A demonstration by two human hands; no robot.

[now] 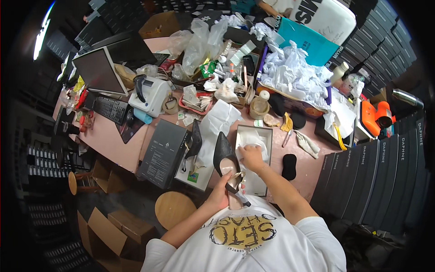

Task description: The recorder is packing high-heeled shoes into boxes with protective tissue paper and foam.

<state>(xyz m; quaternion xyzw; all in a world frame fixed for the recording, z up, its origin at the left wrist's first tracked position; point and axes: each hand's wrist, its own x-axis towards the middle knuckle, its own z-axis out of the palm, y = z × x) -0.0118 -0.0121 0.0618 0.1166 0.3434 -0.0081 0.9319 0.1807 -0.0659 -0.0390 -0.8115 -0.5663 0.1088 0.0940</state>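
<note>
My left hand (pixel 220 192) holds a black pointed high-heeled shoe (pixel 225 156) by its heel end, toe pointing away from me. My right hand (pixel 252 157) is closed on white tissue paper (pixel 253 139) at the shoe's opening, over an open shoe box (pixel 268 132) lined with the same paper. A second black pointed shoe (pixel 194 143) lies just to the left on a white sheet (pixel 216 124), beside a dark grey box lid (pixel 163 152).
The pink table (pixel 113 140) is crowded: monitor (pixel 97 70), keyboard (pixel 110 109), white label printer (pixel 152 95), plastic bags, crumpled white paper (pixel 290 68), tape roll (pixel 259 108), an orange tool (pixel 378 117). Stacked dark shoe boxes (pixel 376 181) rise at right. A round wooden stool (pixel 174 208) and cardboard boxes (pixel 108 231) sit below.
</note>
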